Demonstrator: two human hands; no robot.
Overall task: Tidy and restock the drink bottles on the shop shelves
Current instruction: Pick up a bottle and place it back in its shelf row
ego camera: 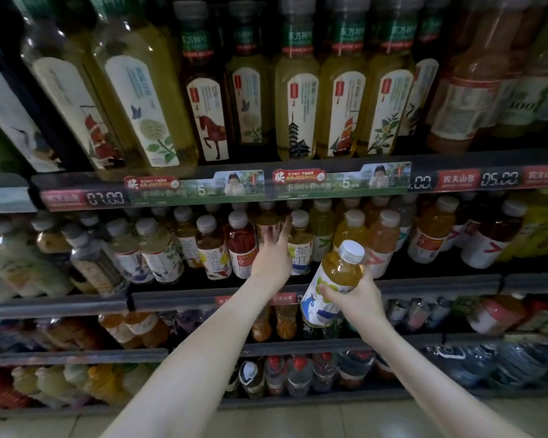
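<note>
On the middle shelf (440, 281) the front row stands cap-up with labels facing outward, likely so shoppers can read them. Left of centre, a red drink bottle (241, 245) and, at its three o'clock, a pale tea bottle (300, 248) have a narrow gap between them.

The left hand (271, 252) reaches into that gap. Its fingers are stretched nearly straight and laid against an amber bottle (266, 226) set further back (blur hides what the thumb is doing). I judge it is nudging or steadying that bottle to make room, not gripping it.

At the left hand's four o'clock, the right hand (356, 298) is wrapped firmly round the label of a yellow tea bottle (337, 273), thumb across the front and fingers curled behind. This bottle is off the shelf, hanging in front of the shelf's edge, tilted with its white cap toward one o'clock. It is probably held ready to go into the row once the space is cleared.
</note>
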